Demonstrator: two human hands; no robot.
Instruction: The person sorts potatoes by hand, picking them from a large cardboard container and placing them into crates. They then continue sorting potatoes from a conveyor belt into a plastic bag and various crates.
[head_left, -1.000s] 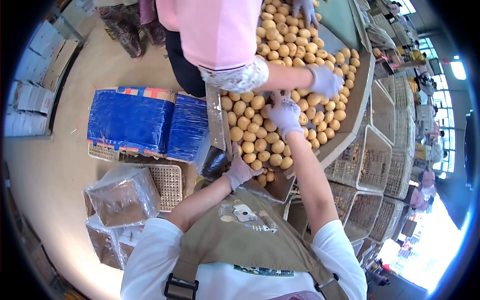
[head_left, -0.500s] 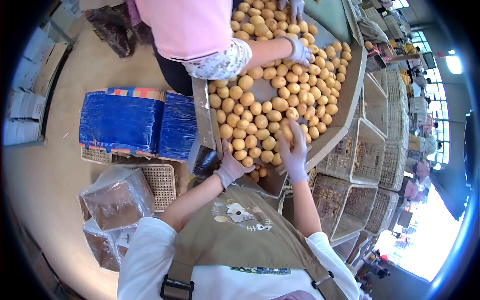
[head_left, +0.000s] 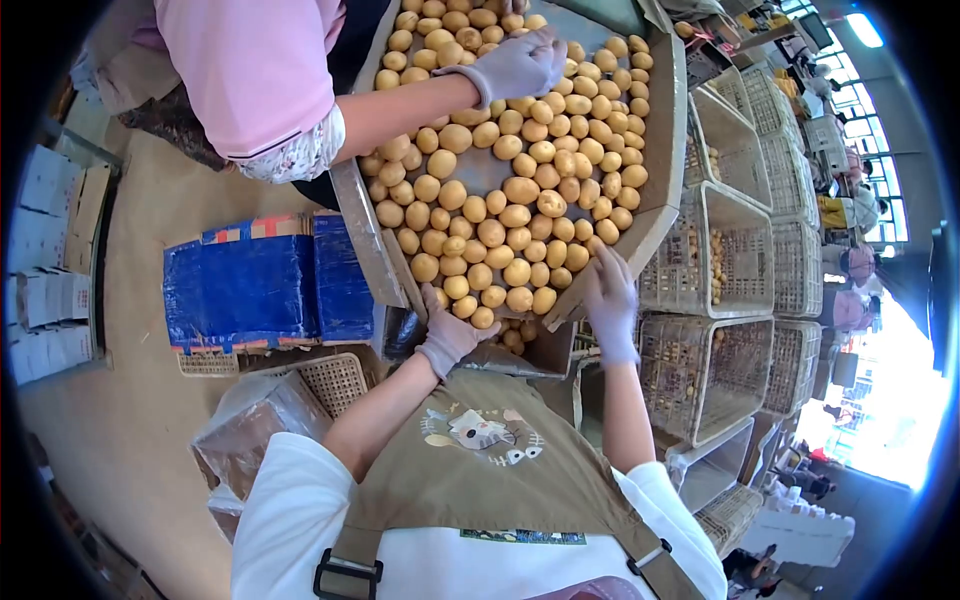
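Observation:
Many round yellow-brown potatoes (head_left: 490, 232) lie spread over a metal sorting tray (head_left: 655, 220). My left hand (head_left: 448, 338), in a pale glove, is at the tray's near left corner, thumb up along the edge and fingers apart beside the nearest potatoes. To the right, my gloved right hand (head_left: 612, 305) is over the tray's near right edge with its fingers stretched out; no potato shows in it. Below the tray's narrow near end, more potatoes (head_left: 514, 336) sit partly hidden in an open container.
A co-worker's gloved hand (head_left: 520, 66) reaches over the tray from the left. Stacked plastic crates (head_left: 705, 380) stand on the right, some holding potatoes. Blue-wrapped boxes (head_left: 240, 290) and a plastic-covered carton (head_left: 265, 425) are on the left.
My right hand has moved from over the potatoes to the tray's right edge. My left hand stays at the near corner. The co-worker's hand has shifted across the potatoes, and the view has turned.

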